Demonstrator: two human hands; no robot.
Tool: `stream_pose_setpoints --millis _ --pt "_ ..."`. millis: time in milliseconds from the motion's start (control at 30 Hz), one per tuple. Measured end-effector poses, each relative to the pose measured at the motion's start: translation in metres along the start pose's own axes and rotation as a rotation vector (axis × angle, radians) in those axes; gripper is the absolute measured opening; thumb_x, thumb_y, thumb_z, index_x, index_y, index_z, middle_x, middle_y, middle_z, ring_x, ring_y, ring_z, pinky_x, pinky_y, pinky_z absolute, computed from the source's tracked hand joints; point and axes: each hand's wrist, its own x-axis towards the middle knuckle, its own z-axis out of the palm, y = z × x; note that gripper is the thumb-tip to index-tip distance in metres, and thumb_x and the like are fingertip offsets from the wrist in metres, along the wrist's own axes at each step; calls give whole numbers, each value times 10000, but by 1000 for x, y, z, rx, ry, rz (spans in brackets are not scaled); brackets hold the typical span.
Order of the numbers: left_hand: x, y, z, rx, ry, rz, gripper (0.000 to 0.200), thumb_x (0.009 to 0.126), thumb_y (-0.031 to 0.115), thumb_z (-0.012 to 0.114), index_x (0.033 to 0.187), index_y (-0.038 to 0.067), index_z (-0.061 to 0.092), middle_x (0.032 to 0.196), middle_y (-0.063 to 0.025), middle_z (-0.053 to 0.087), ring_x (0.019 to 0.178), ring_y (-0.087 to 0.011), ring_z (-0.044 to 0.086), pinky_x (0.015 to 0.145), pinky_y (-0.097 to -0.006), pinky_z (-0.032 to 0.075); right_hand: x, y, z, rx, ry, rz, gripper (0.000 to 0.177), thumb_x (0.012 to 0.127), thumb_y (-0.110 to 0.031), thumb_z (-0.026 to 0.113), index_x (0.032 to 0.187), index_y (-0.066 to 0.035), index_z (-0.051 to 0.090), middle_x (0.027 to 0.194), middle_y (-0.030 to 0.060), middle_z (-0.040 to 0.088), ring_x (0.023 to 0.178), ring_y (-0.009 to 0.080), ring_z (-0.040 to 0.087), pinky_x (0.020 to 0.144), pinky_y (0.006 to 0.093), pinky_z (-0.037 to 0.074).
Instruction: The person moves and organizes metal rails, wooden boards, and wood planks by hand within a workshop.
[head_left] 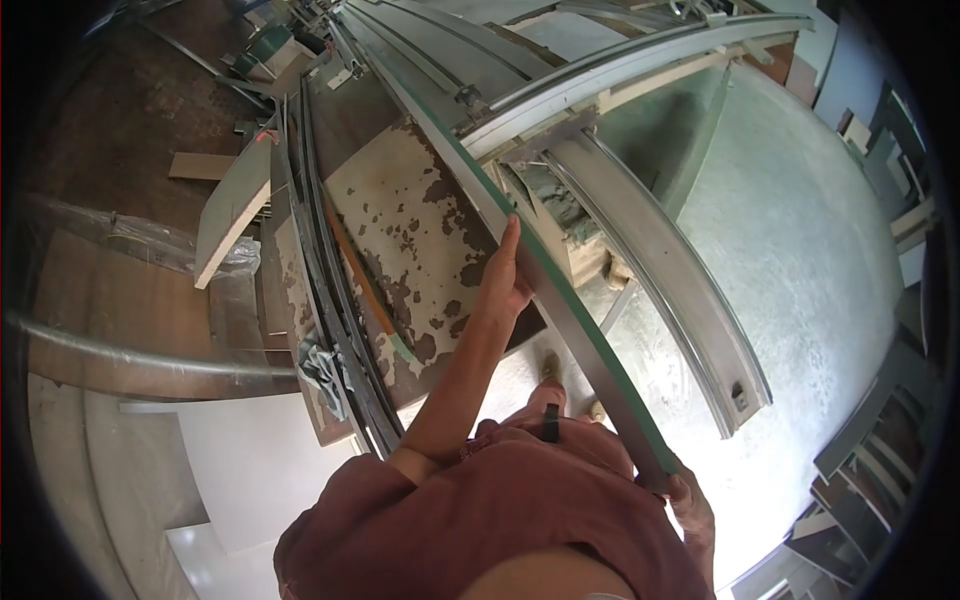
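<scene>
A long, narrow board with a grey face and a green edge slants from the far top of the head view down to my right side. My left hand grips it about midway along the near part, thumb pointing up along its side. Around the near end is my right hand, with its fingers partly hidden behind the board and my shirt. Left of the board lies a worn tabletop with peeling patches. To the right, a metal sliding rail juts out toward me.
Dark long strips and an orange strip run along the tabletop's left side, by a crumpled cloth. A pale panel leans farther left. Another metal rail crosses the top right. Boards stand at the right edge.
</scene>
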Motion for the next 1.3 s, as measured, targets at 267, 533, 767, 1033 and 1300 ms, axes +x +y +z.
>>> stream_pose_setpoints --millis 267,533,767,1033,1300 --pt "-38 -43 10 -96 7 46 467 654 557 669 763 145 479 569 -42 502 489 -175 494 478 -336 409 -37 0 -12 -174 -27 37 961 666 -728 435 1281 5 344 656 41 495 590 132 475 535 264 383" --pt "-69 -79 -12 -99 5 24 444 680 538 659 744 153 446 589 -23 486 506 -162 497 465 -332 407 -74 26 -5 -256 -69 119 967 663 -708 494 1307 -11 304 754 36 514 679 132 472 618 260 387" --pt "-113 -100 -38 -132 2 35 454 700 524 650 840 153 428 634 -11 442 535 -140 465 490 -303 403 -106 85 15 -295 -34 66 755 761 -516 547 1304 -42 323 879 58 562 789 152 521 703 271 418" --pt "-177 -155 -87 -139 0 -15 444 750 442 635 973 139 399 704 0 427 577 -101 440 508 -269 404 -169 147 49 -361 18 159 693 770 -382 598 1328 -115 285 905 72 587 825 175 561 710 309 448" --pt "-261 -238 -110 -139 7 -105 383 778 421 606 960 157 398 756 -3 441 629 -110 456 558 -275 416 -271 210 76 -276 73 263 699 775 -185 642 1350 -166 245 1029 83 586 930 191 573 754 331 461"
